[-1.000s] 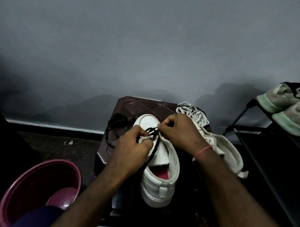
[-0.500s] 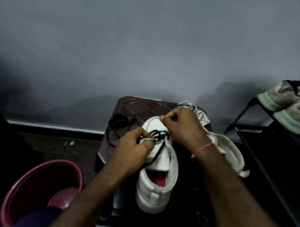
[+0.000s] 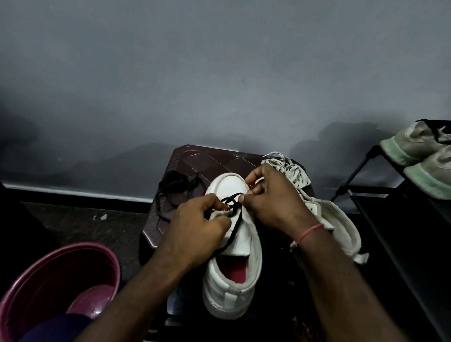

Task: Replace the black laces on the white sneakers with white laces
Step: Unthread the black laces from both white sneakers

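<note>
Both the left hand [image 3: 199,228] and right hand [image 3: 272,200] pinch the black lace [image 3: 235,223], nearly out of the near white sneaker [image 3: 237,263] on the bench [image 3: 194,160], while the white laces [image 3: 294,172] lie unthreaded beyond.

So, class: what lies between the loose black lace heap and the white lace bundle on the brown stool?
Head view: the toe of the white sneaker and the right hand, which pinches that sneaker's threaded black lace.

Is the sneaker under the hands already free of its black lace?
No: the black lace crosses the front of the white sneaker, pinched by the left hand and right hand.
</note>
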`<state>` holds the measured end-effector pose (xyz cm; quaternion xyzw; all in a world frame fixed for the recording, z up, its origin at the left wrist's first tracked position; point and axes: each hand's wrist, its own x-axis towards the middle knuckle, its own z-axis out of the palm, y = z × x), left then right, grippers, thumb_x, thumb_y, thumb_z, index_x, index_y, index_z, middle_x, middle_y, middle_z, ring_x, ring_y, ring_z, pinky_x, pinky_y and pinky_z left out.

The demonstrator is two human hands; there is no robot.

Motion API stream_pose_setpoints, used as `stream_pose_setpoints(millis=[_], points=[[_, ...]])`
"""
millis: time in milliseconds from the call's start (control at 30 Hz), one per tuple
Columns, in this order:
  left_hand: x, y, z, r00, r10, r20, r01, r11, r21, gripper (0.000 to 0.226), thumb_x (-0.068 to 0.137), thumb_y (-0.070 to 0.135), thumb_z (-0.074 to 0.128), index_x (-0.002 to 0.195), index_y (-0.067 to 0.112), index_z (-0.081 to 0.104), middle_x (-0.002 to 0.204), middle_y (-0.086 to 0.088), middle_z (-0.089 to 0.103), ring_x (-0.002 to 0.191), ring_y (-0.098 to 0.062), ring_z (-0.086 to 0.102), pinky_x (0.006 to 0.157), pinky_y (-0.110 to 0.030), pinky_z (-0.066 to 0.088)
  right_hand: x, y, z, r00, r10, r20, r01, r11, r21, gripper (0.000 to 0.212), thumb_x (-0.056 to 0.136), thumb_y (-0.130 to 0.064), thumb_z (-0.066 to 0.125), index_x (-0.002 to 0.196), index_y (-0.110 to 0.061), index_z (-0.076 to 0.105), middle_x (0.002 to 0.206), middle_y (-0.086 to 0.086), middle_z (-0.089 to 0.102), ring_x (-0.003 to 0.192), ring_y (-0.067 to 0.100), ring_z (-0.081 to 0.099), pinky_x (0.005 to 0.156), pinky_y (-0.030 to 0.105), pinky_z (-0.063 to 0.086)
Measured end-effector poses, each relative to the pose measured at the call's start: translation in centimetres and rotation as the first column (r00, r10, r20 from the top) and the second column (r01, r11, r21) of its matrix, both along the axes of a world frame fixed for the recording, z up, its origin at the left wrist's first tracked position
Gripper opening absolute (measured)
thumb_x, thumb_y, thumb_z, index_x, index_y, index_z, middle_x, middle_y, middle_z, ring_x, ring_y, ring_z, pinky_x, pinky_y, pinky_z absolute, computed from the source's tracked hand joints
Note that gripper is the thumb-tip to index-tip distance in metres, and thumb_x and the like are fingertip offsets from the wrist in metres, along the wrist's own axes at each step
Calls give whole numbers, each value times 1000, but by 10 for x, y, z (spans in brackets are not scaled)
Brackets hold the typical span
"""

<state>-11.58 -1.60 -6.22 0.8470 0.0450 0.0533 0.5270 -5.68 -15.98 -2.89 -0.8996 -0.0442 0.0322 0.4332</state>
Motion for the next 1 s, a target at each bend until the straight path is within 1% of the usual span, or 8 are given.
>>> stream_pose_setpoints(millis=[133,267,367,500,600,733,900,1000], points=[[5,3,0,998,53,-18,-52,998,41,22,60,31,53,74,21,66,61,-1,65,60,-20,60,53,-28,42,16,8,0,1000,2,11,-3,991,131,35,80,-3,70,85,-27,45,80,12,63,64,20,55,63,33,46],[2,1,-2,995,102,-6,-102,995,-9,21,64,32,53,80,24,63,59,3,61,52,-11,52,52,-26,39,6,1,-5,999,-29,43,28,1000,9,19,80,-21,77,81,-20,58,71,1,65,64,16,61,64,31,50],[1,0,-1,993,113,25,-113,994,2,16,71,28,60,85,23,66,60,2,63,51,-9,52,51,-25,40,-6,-8,-7,1000,-16,-11,15,995,-96,28,80,-36,77,74,-11,69,64,0,68,61,13,61,59,27,45],[1,8,7,999,40,36,-44,994,101,10,79,14,65,84,22,70,66,3,67,59,-9,58,48,-17,40,-13,-1,-11,999,-6,33,10,995,-100,22,81,-28,75,68,-11,71,65,4,69,61,11,60,62,27,47],[1,14,10,1000,-11,-8,12,995,98,12,79,13,65,83,22,71,68,3,70,61,-9,63,56,-27,48,-12,4,-8,1000,-17,16,19,990,-141,21,81,-24,72,67,-8,71,64,8,69,57,11,57,58,26,45],[-1,13,10,999,32,-16,-31,995,97,14,76,23,64,88,24,70,67,5,69,58,-7,61,56,-25,49,-9,3,-5,1000,-30,11,31,980,-198,25,80,-27,72,69,-4,70,65,11,68,59,19,61,58,28,46],[-15,5,15,974,-91,206,4,923,386,35,78,23,66,110,36,63,83,13,47,73,-10,51,65,-28,42,-5,3,-6,998,35,47,-23,974,-226,18,81,-21,69,70,-7,70,66,7,69,63,17,61,58,28,45],[-10,4,20,953,-234,191,95,832,546,31,82,27,66,111,38,63,93,11,41,85,-10,49,67,-29,41,-1,-1,-5,994,113,-2,-111,968,-225,19,84,-20,68,74,-5,70,69,9,70,56,10,54,55,25,42]])
